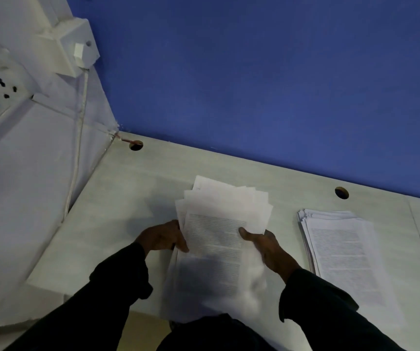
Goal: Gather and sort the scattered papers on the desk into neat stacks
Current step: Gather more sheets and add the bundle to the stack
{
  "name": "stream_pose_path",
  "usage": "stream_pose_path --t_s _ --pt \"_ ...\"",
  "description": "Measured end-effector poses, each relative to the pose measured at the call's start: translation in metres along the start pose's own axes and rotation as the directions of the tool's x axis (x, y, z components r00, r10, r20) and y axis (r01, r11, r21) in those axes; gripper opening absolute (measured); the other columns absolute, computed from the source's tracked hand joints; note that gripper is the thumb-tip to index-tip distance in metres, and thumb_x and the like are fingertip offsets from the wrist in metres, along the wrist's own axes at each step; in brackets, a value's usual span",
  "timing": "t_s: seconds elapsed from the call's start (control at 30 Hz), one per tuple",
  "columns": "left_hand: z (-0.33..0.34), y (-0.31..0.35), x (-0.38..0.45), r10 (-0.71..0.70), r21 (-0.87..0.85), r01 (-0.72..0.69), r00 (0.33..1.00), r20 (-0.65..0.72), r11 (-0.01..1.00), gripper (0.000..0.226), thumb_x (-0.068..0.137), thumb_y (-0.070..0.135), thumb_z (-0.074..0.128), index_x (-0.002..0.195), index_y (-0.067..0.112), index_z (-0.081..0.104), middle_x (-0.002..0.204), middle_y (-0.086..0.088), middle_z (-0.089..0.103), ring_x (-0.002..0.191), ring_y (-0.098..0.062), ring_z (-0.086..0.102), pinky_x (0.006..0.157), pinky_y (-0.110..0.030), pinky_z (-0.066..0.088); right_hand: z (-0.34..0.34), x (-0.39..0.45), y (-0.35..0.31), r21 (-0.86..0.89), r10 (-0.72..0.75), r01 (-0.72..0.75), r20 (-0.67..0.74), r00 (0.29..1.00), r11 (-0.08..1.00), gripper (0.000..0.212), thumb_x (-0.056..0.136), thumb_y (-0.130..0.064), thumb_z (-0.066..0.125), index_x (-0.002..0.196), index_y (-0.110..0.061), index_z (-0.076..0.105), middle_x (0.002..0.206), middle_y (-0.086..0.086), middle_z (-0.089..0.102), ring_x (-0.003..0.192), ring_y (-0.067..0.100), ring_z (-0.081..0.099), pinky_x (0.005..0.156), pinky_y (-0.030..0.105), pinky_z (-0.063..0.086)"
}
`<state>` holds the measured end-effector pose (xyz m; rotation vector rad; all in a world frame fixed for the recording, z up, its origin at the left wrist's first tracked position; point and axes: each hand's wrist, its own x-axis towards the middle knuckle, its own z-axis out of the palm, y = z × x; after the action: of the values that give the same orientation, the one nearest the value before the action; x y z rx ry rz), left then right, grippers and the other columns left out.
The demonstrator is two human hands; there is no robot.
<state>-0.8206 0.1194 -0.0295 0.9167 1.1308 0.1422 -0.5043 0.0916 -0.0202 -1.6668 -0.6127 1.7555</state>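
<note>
A loose bundle of printed white papers (219,224) is held up in front of me over the pale desk (117,206), its top edges fanned out unevenly. My left hand (162,236) grips the bundle's left edge. My right hand (267,245) holds the right edge, thumb on the top sheet. The bundle's lower part is blurred and reaches past the desk's front edge. A second stack of printed papers (340,252) lies flat on the desk to the right, its edges slightly staggered.
A blue partition (254,84) runs along the back of the desk. Two round cable holes (136,145) (341,193) sit near the back edge. On the left, a white wall carries a socket (3,88), a switch box (77,46) and a cable.
</note>
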Motion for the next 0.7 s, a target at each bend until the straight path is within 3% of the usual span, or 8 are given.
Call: stream_pose_path --t_s 0.1,0.17,0.23,0.33,0.43,0.5,0.57,0.7 --pt "0.005 0.012 -0.007 0.047 -0.134 -0.037 0.997 0.067 0.990 0.045 0.075 -0.025 0.068 0.109 0.003 0.075 0.111 -0.011 0.075 0.104 -0.026 0.071 0.097 -0.044 0.056 -0.003 -0.005 -0.018 -0.073 0.043 -0.026 0.237 0.971 0.997 0.073 0.070 -0.037 0.096 0.132 -0.012 0.068 0.134 0.008 0.069 0.127 0.028 0.064 0.116 0.048 0.043" --pt "0.013 0.021 -0.007 0.158 -0.285 -0.149 0.987 0.010 0.947 0.049 0.078 -0.018 0.070 0.122 0.004 0.069 0.122 -0.017 0.070 0.114 -0.034 0.067 0.093 -0.043 0.057 0.000 -0.003 -0.031 -0.087 0.040 -0.012 0.327 0.944 0.996 0.066 0.078 -0.031 0.090 0.136 -0.012 0.065 0.138 0.011 0.066 0.130 0.031 0.061 0.116 0.049 0.042" --pt "0.021 0.023 0.001 0.200 -0.396 -0.215 0.977 -0.079 0.893 0.047 0.084 -0.005 0.072 0.130 0.003 0.063 0.129 -0.020 0.066 0.119 -0.038 0.063 0.100 -0.047 0.053 -0.002 0.001 -0.038 -0.072 0.036 -0.013 0.330 0.943 0.997 0.063 0.080 -0.028 0.089 0.136 -0.010 0.065 0.137 0.012 0.067 0.128 0.032 0.063 0.114 0.048 0.045" --pt "0.026 0.010 0.019 0.097 -0.580 -0.232 0.962 -0.254 0.781 0.051 0.084 0.022 0.076 0.128 -0.001 0.064 0.130 -0.024 0.064 0.116 -0.038 0.063 0.106 -0.052 0.047 -0.011 -0.002 -0.032 -0.082 0.062 -0.041 0.276 0.959 0.996 0.049 0.086 -0.020 0.083 0.130 -0.005 0.069 0.129 0.014 0.071 0.121 0.031 0.067 0.109 0.047 0.050" --pt "0.043 -0.008 0.027 -0.018 -0.713 -0.220 0.951 -0.309 0.666 0.054 0.085 0.037 0.077 0.126 0.004 0.067 0.127 -0.021 0.067 0.117 -0.038 0.063 0.105 -0.055 0.048 -0.015 -0.008 0.000 -0.316 0.166 -0.077 0.266 0.950 0.946 0.057 0.072 -0.023 0.094 0.123 -0.011 0.072 0.120 0.010 0.076 0.114 0.031 0.071 0.105 0.051 0.053" --pt "0.064 -0.022 0.024 -0.046 -0.668 -0.161 0.959 -0.281 0.726 0.042 0.089 0.028 0.074 0.123 0.004 0.067 0.120 -0.018 0.071 0.112 -0.035 0.067 0.094 -0.046 0.057 -0.014 -0.011 0.026 -0.438 0.225 -0.089 0.270 0.936 0.894 0.075 0.060 -0.035 0.100 0.128 -0.019 0.070 0.121 0.005 0.075 0.117 0.030 0.069 0.106 0.051 0.052" --pt "0.079 -0.040 0.015 -0.075 -0.586 -0.070 0.973 -0.219 0.807 0.042 0.086 0.017 0.077 0.124 0.003 0.066 0.116 -0.016 0.073 0.106 -0.032 0.071 0.084 -0.038 0.060 -0.017 -0.013 0.045 -0.450 0.247 -0.126 0.220 0.944 0.884 0.085 0.053 -0.044 0.101 0.129 -0.023 0.068 0.121 0.003 0.075 0.117 0.029 0.067 0.108 0.052 0.051" --pt "0.082 -0.054 0.012 -0.064 -0.463 -0.045 0.974 -0.218 0.885 0.045 0.079 0.014 0.084 0.121 0.014 0.068 0.113 -0.006 0.075 0.100 -0.019 0.072 0.077 -0.025 0.059 -0.021 -0.015 0.050 -0.412 0.278 -0.169 0.220 0.935 0.896 0.082 0.054 -0.042 0.102 0.127 -0.023 0.070 0.119 0.002 0.076 0.116 0.029 0.068 0.106 0.051 0.052"
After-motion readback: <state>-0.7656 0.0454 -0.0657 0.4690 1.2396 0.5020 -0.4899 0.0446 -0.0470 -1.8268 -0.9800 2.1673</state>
